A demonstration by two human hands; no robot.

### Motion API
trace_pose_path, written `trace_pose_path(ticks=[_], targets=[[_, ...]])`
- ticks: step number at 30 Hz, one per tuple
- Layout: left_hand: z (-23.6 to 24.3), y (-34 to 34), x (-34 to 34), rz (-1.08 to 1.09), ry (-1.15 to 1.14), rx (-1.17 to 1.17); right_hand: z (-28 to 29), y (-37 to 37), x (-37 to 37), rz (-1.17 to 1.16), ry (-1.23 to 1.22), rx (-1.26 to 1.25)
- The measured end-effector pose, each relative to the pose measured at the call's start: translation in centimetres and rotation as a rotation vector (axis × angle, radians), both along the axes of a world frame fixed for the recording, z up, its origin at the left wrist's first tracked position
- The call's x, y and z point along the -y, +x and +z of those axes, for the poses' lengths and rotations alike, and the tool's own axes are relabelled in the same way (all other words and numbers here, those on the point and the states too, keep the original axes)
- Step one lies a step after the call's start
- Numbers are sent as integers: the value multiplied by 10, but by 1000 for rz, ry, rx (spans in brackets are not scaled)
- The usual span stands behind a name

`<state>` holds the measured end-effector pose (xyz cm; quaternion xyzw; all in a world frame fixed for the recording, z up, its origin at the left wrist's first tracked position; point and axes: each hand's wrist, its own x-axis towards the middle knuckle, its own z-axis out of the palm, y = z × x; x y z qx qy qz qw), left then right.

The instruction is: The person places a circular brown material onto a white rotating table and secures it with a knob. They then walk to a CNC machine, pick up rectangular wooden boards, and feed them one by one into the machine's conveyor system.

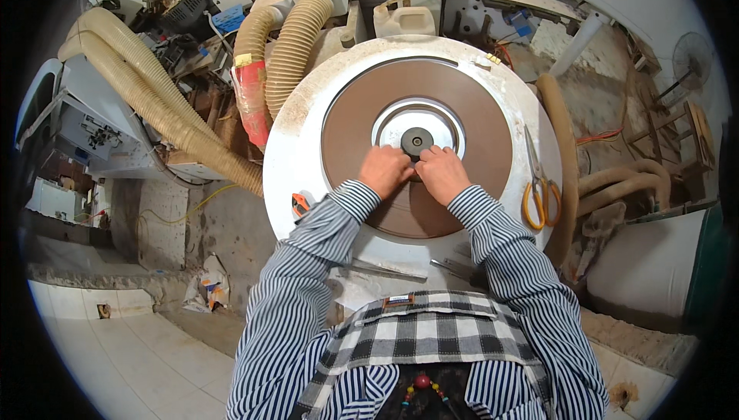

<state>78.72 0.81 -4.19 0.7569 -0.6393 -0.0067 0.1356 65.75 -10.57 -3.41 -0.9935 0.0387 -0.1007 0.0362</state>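
A round brown disc (pixel 477 150) lies inside a white circular housing (pixel 292 150), with a silver ring and a black hub (pixel 417 140) at its centre. My left hand (pixel 385 170) is on the disc just below-left of the hub, fingers curled. My right hand (pixel 443 174) is beside it, below-right of the hub, fingers also bent. Both seem to pinch something small between them that their fingers hide. Orange-handled scissors (pixel 535 204) lie on the housing's right side, and an orange tool (pixel 300 206) rests at its left.
Thin metal strips (pixel 385 272) lie at the housing's front edge. Ribbed hoses (pixel 177 127) run along the left and more hoses (pixel 631 174) on the right. A plastic jerrycan (pixel 404 21) stands behind. A white drum (pixel 639 266) stands at lower right, a pedestal fan (pixel 689 62) farther back.
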Motion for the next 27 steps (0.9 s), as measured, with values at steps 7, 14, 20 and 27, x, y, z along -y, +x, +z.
trace_pose_path(ticks=[7, 14, 20, 27], targets=[[0, 10, 1, 44, 6, -52, 1, -1, 11, -33, -18, 21], [8, 18, -7, 36, -11, 46, 5, -12, 24, -54, -30, -10], [18, 19, -8, 49, -93, 122, 8, -11, 21, -73, -64, -41], [6, 15, -5, 44, -98, -2, 11, -5, 10, -44, -63, -38]])
